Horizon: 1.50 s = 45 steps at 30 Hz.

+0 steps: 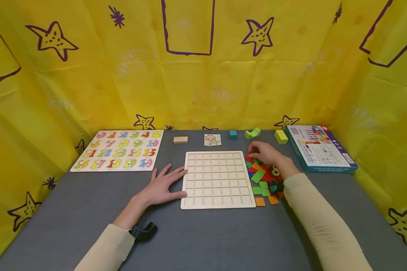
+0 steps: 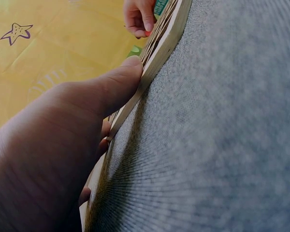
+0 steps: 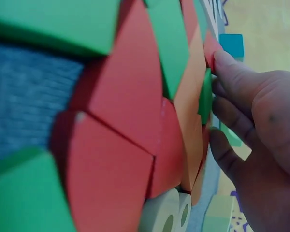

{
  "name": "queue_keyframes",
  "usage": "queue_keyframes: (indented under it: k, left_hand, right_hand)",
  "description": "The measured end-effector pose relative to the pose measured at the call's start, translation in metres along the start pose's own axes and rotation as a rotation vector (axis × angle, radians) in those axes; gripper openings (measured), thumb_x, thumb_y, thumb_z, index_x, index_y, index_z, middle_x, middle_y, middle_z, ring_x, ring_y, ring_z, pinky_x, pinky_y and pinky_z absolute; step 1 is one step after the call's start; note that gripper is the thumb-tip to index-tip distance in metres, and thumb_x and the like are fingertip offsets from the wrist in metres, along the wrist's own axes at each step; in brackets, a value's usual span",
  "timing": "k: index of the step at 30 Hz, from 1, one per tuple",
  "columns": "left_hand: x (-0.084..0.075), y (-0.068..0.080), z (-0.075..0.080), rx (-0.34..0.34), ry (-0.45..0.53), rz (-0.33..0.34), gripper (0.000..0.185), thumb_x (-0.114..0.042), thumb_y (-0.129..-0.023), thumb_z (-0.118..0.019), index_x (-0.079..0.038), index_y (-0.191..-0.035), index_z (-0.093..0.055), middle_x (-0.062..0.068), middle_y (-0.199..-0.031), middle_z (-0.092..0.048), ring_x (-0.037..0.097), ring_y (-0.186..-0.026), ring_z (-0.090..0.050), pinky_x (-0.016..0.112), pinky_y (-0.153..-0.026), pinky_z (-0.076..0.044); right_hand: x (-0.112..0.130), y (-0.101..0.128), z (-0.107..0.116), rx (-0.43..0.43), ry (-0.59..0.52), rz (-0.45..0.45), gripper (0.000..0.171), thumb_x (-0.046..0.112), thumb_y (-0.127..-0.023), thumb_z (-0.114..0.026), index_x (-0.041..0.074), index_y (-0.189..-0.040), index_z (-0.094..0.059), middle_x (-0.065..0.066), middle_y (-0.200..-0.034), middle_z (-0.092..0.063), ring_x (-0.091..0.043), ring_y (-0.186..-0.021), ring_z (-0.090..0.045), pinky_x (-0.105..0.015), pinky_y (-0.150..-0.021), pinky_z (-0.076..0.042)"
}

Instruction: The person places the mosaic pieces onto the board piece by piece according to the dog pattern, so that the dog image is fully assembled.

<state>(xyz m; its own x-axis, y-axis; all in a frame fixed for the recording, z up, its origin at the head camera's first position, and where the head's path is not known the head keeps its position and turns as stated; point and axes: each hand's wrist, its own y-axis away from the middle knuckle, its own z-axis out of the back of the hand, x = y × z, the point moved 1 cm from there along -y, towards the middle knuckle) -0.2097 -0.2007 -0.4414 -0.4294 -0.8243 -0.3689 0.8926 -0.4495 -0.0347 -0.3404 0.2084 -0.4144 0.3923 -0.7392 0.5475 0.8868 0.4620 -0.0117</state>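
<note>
A cream wooden grid board [image 1: 217,180] lies on the grey table in the head view. My left hand [image 1: 161,188] rests at its left side with spread fingers, thumb and fingertips touching the edge. At the far end of a pile of coloured flat pieces on the board's right, my right hand [image 1: 267,154] pinches a small red piece [image 3: 210,47] between thumb and fingers. Its exact shape is partly hidden. Below that hand lie green pieces [image 1: 257,176], orange pieces [image 1: 259,202] and red pieces [image 3: 128,92], along with round eye pieces [image 1: 275,171].
Behind the board stand a tan block [image 1: 180,140], a small picture card [image 1: 212,139], a blue cube [image 1: 233,134], a green curved block [image 1: 252,133] and a yellow-green block [image 1: 281,137]. A number puzzle [image 1: 118,150] lies left, a game box [image 1: 320,148] right.
</note>
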Motion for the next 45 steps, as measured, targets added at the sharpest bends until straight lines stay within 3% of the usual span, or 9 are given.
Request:
queue_keyframes:
  k: [12, 30, 45]
  left_hand:
    - [-0.001, -0.002, 0.002, 0.021, -0.003, -0.001, 0.086, -0.069, -0.088, -0.062, -0.026, -0.158, -0.039, -0.004, -0.162, -0.033, 0.040, -0.151, -0.011, 0.074, -0.108, 0.005]
    - [-0.002, -0.001, 0.001, 0.043, 0.008, 0.013, 0.087, -0.072, -0.087, -0.060, -0.027, -0.159, -0.037, -0.005, -0.163, -0.031, 0.039, -0.152, -0.010, 0.073, -0.108, 0.006]
    - [-0.002, 0.001, 0.002, 0.028, 0.004, 0.012, 0.086, -0.070, -0.088, -0.060, -0.026, -0.158, -0.038, -0.004, -0.163, -0.032, 0.040, -0.152, -0.010, 0.074, -0.108, 0.005]
  right_hand:
    - [-0.001, 0.000, 0.006, 0.001, -0.111, -0.030, 0.011, 0.013, -0.102, -0.062, 0.004, -0.107, -0.066, -0.010, -0.102, -0.065, -0.029, -0.094, -0.056, -0.045, -0.090, -0.047]
    - [0.051, -0.027, -0.013, 0.029, -0.182, 0.036, 0.011, 0.010, -0.101, -0.063, 0.002, -0.107, -0.068, -0.009, -0.101, -0.066, -0.027, -0.092, -0.058, -0.042, -0.088, -0.049]
    - [0.087, -0.060, -0.046, 0.068, -0.272, 0.098, 0.010, 0.010, -0.101, -0.063, 0.001, -0.102, -0.067, -0.008, -0.094, -0.065, -0.024, -0.085, -0.055, -0.035, -0.079, -0.046]
